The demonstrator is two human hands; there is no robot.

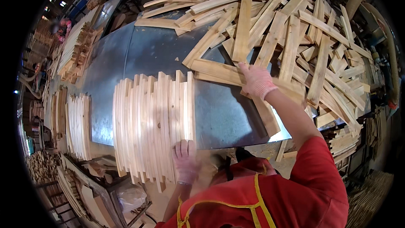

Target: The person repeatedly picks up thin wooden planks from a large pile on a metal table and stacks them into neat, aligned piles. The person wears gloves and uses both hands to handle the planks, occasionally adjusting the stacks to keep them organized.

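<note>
My right hand [256,80], in a pale pink glove, is closed on a wooden board [217,71] at the edge of a loose heap. The board lies crosswise over others, and my palm hides part of it. My left hand [186,160], gloved too, rests with fingers extended against the near right end of a row of boards [154,122]. These pale boards stand on edge, packed side by side, their near ends jutting past the table edge.
The metal table [112,50] carries a big jumbled heap of boards [291,29] at the far right. Other stacked slats [78,126] stand at the left. A wooden-sided cart [95,185] with a plastic bag sits at lower left. Hoses [392,59] hang at the right.
</note>
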